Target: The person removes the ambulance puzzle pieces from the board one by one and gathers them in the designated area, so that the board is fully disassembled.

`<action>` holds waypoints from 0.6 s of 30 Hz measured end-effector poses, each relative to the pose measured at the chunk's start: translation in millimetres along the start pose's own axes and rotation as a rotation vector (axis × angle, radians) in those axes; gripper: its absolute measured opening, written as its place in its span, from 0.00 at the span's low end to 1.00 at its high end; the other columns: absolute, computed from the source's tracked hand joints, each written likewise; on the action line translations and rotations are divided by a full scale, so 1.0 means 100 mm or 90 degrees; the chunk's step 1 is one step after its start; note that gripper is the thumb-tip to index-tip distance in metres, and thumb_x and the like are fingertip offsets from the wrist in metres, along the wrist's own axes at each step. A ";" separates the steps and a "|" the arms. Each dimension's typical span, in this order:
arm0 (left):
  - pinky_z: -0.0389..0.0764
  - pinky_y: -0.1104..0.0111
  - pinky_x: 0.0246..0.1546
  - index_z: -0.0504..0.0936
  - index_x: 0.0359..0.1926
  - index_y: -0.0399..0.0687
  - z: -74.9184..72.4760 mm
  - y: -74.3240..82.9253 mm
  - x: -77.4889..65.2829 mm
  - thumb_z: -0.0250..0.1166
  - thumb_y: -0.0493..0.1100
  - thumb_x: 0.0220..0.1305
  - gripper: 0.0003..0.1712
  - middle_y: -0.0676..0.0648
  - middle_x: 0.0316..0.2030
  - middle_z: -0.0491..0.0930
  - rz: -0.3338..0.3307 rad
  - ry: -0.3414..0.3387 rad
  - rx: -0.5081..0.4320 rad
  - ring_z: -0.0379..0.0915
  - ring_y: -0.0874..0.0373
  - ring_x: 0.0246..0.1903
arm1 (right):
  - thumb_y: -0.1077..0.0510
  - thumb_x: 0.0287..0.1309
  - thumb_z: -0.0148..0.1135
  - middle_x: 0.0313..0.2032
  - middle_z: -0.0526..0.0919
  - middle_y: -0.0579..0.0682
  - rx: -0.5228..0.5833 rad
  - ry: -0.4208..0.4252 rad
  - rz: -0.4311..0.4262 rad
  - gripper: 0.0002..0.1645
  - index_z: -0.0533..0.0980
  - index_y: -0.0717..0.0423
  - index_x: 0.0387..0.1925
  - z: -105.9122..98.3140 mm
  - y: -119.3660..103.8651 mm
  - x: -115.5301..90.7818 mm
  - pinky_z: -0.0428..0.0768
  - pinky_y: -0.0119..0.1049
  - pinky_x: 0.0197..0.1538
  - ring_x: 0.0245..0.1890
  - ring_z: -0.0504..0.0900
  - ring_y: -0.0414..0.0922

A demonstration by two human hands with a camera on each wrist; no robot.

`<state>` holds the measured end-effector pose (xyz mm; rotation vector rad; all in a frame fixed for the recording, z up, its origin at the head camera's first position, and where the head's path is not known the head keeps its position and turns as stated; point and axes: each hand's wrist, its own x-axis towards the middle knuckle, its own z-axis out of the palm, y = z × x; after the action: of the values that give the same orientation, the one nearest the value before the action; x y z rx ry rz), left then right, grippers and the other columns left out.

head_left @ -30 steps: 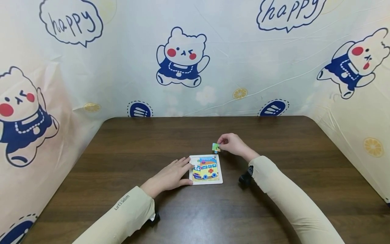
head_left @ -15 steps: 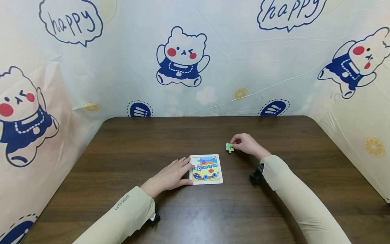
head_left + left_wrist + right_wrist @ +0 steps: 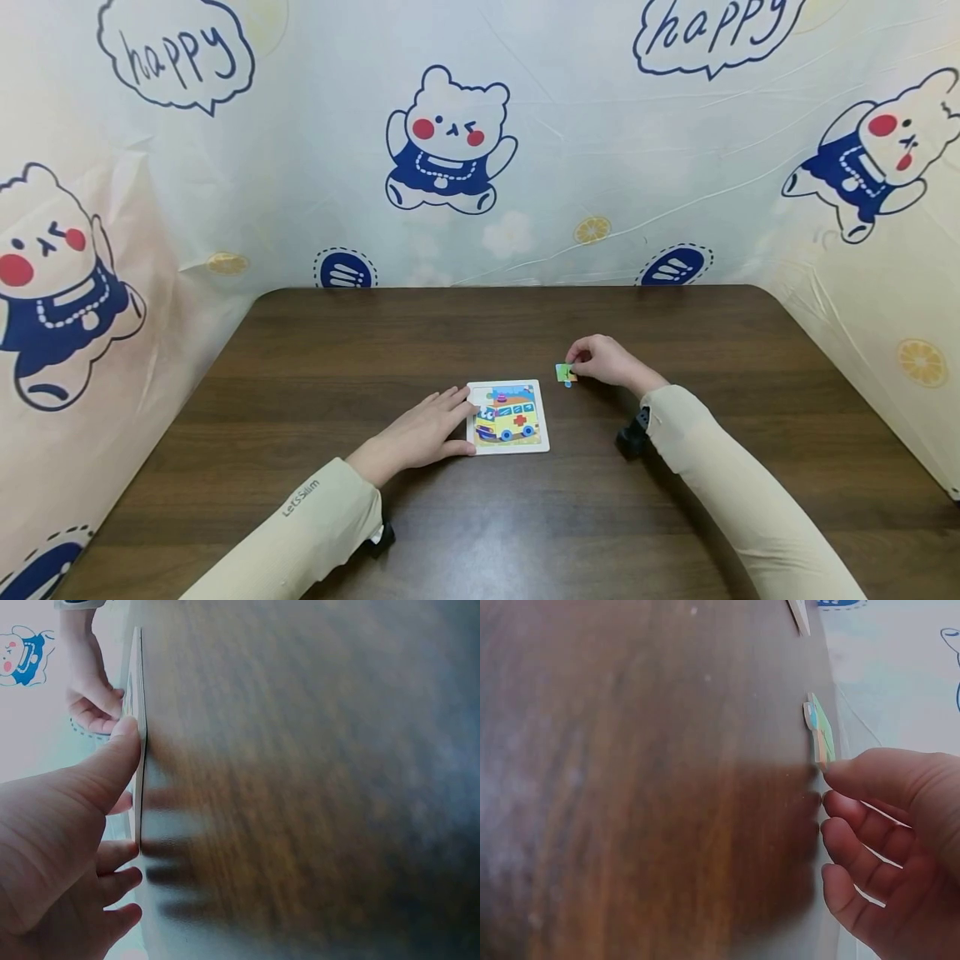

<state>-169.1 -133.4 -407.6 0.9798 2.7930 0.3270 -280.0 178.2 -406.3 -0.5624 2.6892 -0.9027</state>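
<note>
My left hand [image 3: 420, 433] rests with spread fingers along the left edge of a small white-framed jigsaw puzzle [image 3: 544, 417] picturing a yellow ambulance. In the left wrist view its thumb [image 3: 124, 739] touches the puzzle's side. The picture's upper left corner shows a pale patch. Right of the puzzle and a little beyond it, my right hand [image 3: 609, 363] pinches a green and orange puzzle piece [image 3: 563, 373] by its right side. The right wrist view shows this piece [image 3: 823, 731] at the thumb tip, low over the table and slightly tilted; whether it touches the wood I cannot tell.
A dark wooden table [image 3: 300, 350] lies under both hands. Behind it hangs a pale cloth [image 3: 315, 150] printed with cartoon bears. A black device [image 3: 633, 437] sits at the right wrist.
My right hand has carried the puzzle piece away to the right of the puzzle, then lowered it toward the table. The left hand and the puzzle have stayed in place.
</note>
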 end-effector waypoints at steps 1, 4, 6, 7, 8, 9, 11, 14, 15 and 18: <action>0.54 0.50 0.61 0.69 0.60 0.44 0.00 0.00 0.00 0.59 0.59 0.60 0.33 0.36 0.65 0.56 0.000 0.000 -0.001 0.50 0.42 0.65 | 0.67 0.55 0.61 0.29 0.78 0.50 -0.001 -0.005 -0.004 0.03 0.79 0.59 0.32 0.00 0.00 0.00 0.73 0.37 0.37 0.30 0.72 0.46; 0.54 0.50 0.61 0.69 0.60 0.44 0.00 0.00 0.00 0.59 0.59 0.60 0.33 0.36 0.65 0.56 0.001 0.000 -0.001 0.50 0.42 0.65 | 0.67 0.54 0.62 0.26 0.77 0.49 -0.009 -0.016 -0.016 0.03 0.79 0.59 0.32 0.01 0.01 -0.01 0.72 0.36 0.34 0.28 0.71 0.45; 0.54 0.50 0.61 0.69 0.60 0.44 0.00 0.00 0.00 0.59 0.59 0.60 0.33 0.35 0.65 0.56 0.003 0.001 0.001 0.50 0.42 0.65 | 0.67 0.54 0.62 0.25 0.76 0.48 -0.012 -0.022 -0.020 0.02 0.79 0.59 0.31 0.01 0.01 -0.01 0.72 0.36 0.33 0.27 0.71 0.45; 0.54 0.50 0.61 0.69 0.60 0.44 0.00 0.00 0.00 0.59 0.59 0.60 0.33 0.35 0.65 0.56 0.004 0.002 0.002 0.50 0.42 0.65 | 0.67 0.54 0.62 0.25 0.76 0.48 -0.011 -0.023 -0.020 0.03 0.79 0.59 0.31 0.01 0.01 -0.02 0.72 0.35 0.33 0.27 0.71 0.45; 0.54 0.50 0.61 0.69 0.60 0.43 0.00 0.00 0.00 0.59 0.59 0.60 0.33 0.35 0.65 0.56 0.005 0.002 0.002 0.50 0.42 0.65 | 0.67 0.54 0.62 0.25 0.76 0.48 -0.011 -0.024 -0.021 0.03 0.79 0.59 0.31 0.01 0.02 -0.02 0.72 0.35 0.33 0.27 0.71 0.45; 0.54 0.50 0.61 0.69 0.60 0.43 0.00 0.00 0.00 0.59 0.59 0.60 0.33 0.35 0.65 0.56 0.006 0.003 0.003 0.50 0.42 0.64 | 0.67 0.54 0.62 0.25 0.76 0.48 -0.011 -0.024 -0.021 0.03 0.79 0.59 0.31 0.01 0.02 -0.02 0.72 0.35 0.33 0.27 0.71 0.45; 0.54 0.50 0.61 0.69 0.60 0.43 0.00 0.00 0.00 0.59 0.59 0.60 0.33 0.35 0.65 0.57 0.007 0.003 0.003 0.50 0.42 0.64 | 0.67 0.54 0.62 0.25 0.76 0.48 -0.011 -0.025 -0.023 0.03 0.79 0.58 0.31 0.02 0.02 -0.02 0.72 0.35 0.33 0.27 0.71 0.45; 0.54 0.50 0.61 0.69 0.60 0.43 -0.01 0.00 0.00 0.59 0.59 0.60 0.33 0.35 0.65 0.57 0.006 0.001 0.000 0.50 0.42 0.64 | 0.67 0.54 0.62 0.25 0.76 0.48 -0.013 -0.025 -0.028 0.03 0.79 0.58 0.31 0.02 0.03 -0.02 0.72 0.35 0.33 0.28 0.71 0.45; 0.54 0.50 0.61 0.69 0.60 0.43 -0.01 0.00 0.00 0.59 0.59 0.60 0.33 0.35 0.65 0.57 0.006 0.000 -0.002 0.50 0.42 0.64 | 0.67 0.54 0.62 0.26 0.76 0.48 -0.012 -0.025 -0.028 0.03 0.79 0.58 0.31 0.02 0.03 -0.02 0.72 0.35 0.33 0.28 0.71 0.45; 0.54 0.50 0.61 0.69 0.60 0.43 -0.02 0.00 0.00 0.59 0.59 0.60 0.33 0.35 0.65 0.57 0.005 -0.001 -0.006 0.50 0.42 0.64 | 0.67 0.54 0.62 0.26 0.76 0.48 -0.012 -0.023 -0.027 0.03 0.79 0.58 0.31 0.02 0.03 -0.02 0.72 0.35 0.34 0.28 0.71 0.44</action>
<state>-169.7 -133.5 -406.1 0.9880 2.7851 0.3398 -277.7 180.0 -409.3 -0.6360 2.6652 -0.8714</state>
